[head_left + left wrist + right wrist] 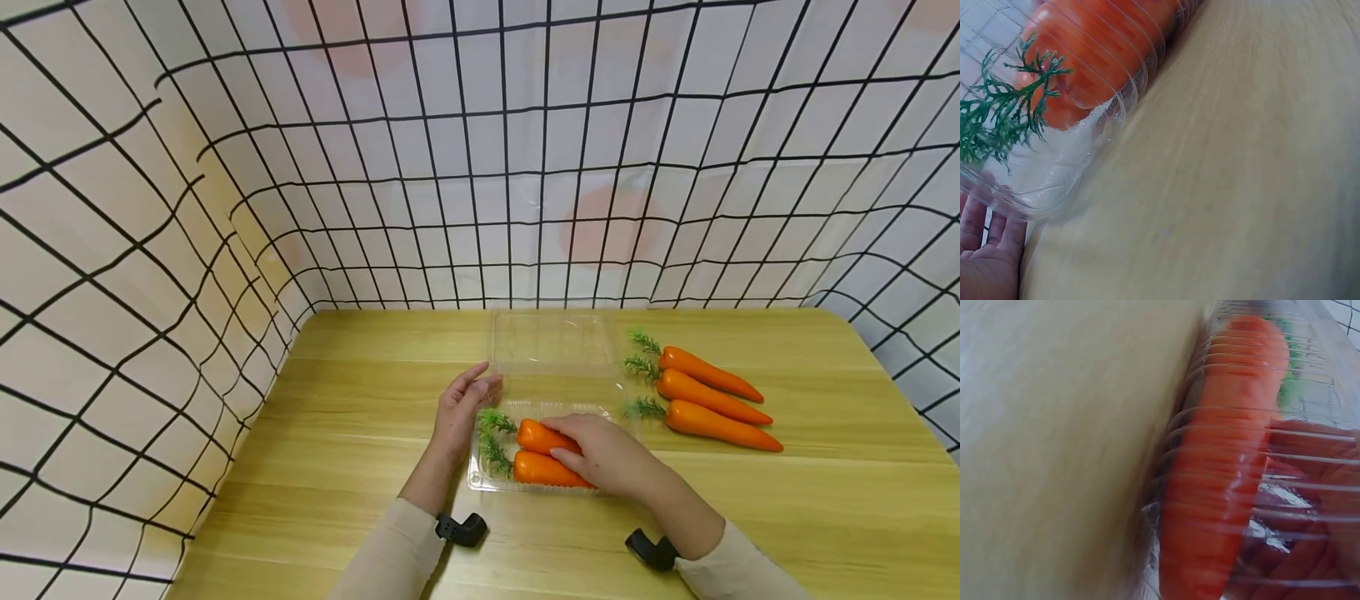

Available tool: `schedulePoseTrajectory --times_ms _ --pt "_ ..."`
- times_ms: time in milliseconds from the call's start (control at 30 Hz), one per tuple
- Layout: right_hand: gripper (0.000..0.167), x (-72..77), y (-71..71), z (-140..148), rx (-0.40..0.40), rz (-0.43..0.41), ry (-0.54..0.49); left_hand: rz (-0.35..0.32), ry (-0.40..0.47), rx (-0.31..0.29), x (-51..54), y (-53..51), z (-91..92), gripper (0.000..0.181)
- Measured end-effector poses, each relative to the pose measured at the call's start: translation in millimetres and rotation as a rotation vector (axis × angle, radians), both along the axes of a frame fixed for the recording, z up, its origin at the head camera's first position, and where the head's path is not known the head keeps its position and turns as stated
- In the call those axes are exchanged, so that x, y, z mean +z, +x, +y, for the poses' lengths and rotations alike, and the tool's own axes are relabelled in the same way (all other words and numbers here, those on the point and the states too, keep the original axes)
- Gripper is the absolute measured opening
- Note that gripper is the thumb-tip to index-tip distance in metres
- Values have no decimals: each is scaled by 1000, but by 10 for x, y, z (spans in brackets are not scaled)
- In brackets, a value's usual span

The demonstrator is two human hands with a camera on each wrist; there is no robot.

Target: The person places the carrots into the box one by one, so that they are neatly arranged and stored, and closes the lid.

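A clear plastic clamshell box (477, 482) lies opened on the table, its lid (551, 343) folded back toward the grid. Two orange carrots with green tops lie side by side in its base. My right hand (611, 457) grips the farther carrot (534, 435), fingers over it and thumb on its near side. The nearer carrot (546, 470) lies along the front wall and shows through the ribbed plastic in the right wrist view (1222, 437). At the box's left edge is my left hand (457, 412), fingers loosely extended; in the left wrist view its fingers (1000, 240) show beside the box corner.
Right of the box, three more carrots (712, 396) lie in a row on the wooden table (360, 433), green tops toward the box. A black wire grid (465, 179) stands along the back and both sides. Each wrist wears a black camera (462, 530).
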State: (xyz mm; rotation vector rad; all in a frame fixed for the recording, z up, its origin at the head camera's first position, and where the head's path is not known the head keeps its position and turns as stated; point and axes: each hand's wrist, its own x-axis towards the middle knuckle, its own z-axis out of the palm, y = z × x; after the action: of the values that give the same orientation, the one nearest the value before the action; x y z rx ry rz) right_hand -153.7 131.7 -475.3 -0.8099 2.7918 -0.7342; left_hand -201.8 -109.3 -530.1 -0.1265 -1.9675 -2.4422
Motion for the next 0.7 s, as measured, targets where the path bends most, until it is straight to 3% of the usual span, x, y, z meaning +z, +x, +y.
schedulePoseTrajectory --times_ms 400,700 --pt "40 11 -7 5 -3 2 -7 -3 12 -9 7 -2 1 46" --pt "39 112 13 88 -34 25 -78 -1 5 -15 5 -1 -1 47"
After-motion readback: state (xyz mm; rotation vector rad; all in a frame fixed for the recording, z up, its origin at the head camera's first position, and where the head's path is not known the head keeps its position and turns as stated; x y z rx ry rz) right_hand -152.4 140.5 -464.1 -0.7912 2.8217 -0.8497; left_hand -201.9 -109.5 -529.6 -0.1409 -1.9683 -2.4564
